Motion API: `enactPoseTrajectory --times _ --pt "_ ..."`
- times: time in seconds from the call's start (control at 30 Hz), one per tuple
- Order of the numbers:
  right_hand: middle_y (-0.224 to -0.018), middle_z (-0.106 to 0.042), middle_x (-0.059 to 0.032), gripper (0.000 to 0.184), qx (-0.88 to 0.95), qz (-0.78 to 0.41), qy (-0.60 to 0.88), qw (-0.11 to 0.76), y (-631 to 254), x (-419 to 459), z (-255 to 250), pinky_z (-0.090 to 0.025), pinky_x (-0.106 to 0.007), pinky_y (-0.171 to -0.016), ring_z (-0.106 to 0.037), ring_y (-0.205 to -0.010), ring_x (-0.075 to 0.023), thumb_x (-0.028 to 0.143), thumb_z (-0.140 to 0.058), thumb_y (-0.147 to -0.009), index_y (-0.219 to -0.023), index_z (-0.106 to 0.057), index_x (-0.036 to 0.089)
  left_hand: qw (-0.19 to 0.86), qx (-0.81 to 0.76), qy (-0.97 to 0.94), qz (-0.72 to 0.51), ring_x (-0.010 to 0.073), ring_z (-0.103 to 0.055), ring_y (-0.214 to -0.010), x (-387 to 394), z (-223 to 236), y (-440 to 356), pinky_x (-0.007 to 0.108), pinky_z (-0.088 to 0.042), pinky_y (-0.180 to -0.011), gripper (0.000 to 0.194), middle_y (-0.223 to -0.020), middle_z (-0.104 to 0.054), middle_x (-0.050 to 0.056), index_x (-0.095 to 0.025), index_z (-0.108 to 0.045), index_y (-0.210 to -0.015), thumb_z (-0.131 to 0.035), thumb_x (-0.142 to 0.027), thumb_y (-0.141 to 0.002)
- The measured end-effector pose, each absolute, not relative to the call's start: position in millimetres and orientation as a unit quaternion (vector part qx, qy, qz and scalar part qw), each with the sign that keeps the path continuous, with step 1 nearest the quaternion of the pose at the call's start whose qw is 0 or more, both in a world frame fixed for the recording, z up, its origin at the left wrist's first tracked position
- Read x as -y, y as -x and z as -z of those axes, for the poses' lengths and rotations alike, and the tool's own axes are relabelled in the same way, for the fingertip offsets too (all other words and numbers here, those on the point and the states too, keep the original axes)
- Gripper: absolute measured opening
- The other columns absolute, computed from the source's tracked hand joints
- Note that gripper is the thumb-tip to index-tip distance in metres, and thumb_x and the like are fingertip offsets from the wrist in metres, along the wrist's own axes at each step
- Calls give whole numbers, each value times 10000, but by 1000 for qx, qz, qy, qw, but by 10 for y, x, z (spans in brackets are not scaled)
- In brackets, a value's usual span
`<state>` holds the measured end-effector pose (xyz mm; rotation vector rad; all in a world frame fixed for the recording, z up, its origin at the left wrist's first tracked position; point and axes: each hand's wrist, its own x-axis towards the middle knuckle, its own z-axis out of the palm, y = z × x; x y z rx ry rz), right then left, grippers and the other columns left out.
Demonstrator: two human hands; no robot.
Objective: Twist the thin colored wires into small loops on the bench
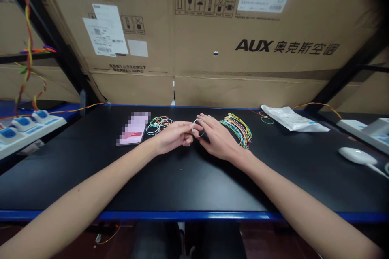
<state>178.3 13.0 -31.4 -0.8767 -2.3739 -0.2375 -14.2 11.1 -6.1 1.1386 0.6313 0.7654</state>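
The left hand (174, 136) is nearly closed, its fingertips pinched on a small pale wire loop (197, 127); the right hand (217, 137) is half open, its fingers reaching over and touching the same loop, though whether they grip it I cannot tell; the loop sits between the hands, just above the black bench top (182, 186). Just beside the right hand lies a bundle of multicoloured wires (238, 129); beside the left hand lie coloured wire loops (159, 124), then a pink booklet (133, 129), partly blurred; farther right are a white plastic bag (291, 118) and a white computer mouse (357, 156); at far left stands a white power strip (24, 127); cardboard AUX air-conditioner cartons (258, 40) stand behind the bench.
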Motion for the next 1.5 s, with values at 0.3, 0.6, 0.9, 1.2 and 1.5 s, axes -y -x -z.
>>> enactPoseTrajectory --times 0.3,0.6,0.9,1.2,1.5 --pt "-1370 -479 -197 462 894 94 332 286 -1757 -106 314 -348 -520 -1097 -376 -1339 -287 206 -498 -859 -1307 -454 102 528 -392 -649 -382 59 -458 -476 -119 77 123 200 -311 -464 196 -725 -660 55 -114 -666 -818 -570 -284 -837" --pt "-1400 -444 -197 532 892 101 331 292 -1743 -61 284 -348 -511 -1102 -341 -1359 -281 190 -479 -861 -1371 -373 81 599 -374 -572 -417 37 -401 -430 -137 107 107 197 -281 -457 164 -664 -591 11 -117 -661 -855 -572 -253 -831" --pt "-1388 -457 -200 520 892 93 323 301 -1711 -33 270 -340 -511 -1106 -346 -1357 -276 183 -473 -843 -1348 -407 78 717 -249 -563 -326 58 -458 -518 -55 25 129 207 -332 -522 214 -692 -599 29 -119 -635 -816 -630 -333 -819" --pt "-1364 -479 -214 474 887 117 353 272 -1712 -28 304 -352 -489 -1103 -385 -1330 -297 208 -472 -864 -1308 -444 46 497 -438 -639 -391 29 -386 -413 -101 49 121 171 -234 -383 199 -712 -649 53 -116 -665 -811 -597 -302 -822" --pt "-1368 -484 -198 469 892 92 341 282 -1740 -78 296 -333 -511 -1106 -345 -1357 -275 173 -478 -833 -1293 -478 77 731 -280 -534 -320 13 -375 -422 -78 49 141 159 -210 -368 194 -722 -545 -3 -137 -630 -902 -610 -318 -833"
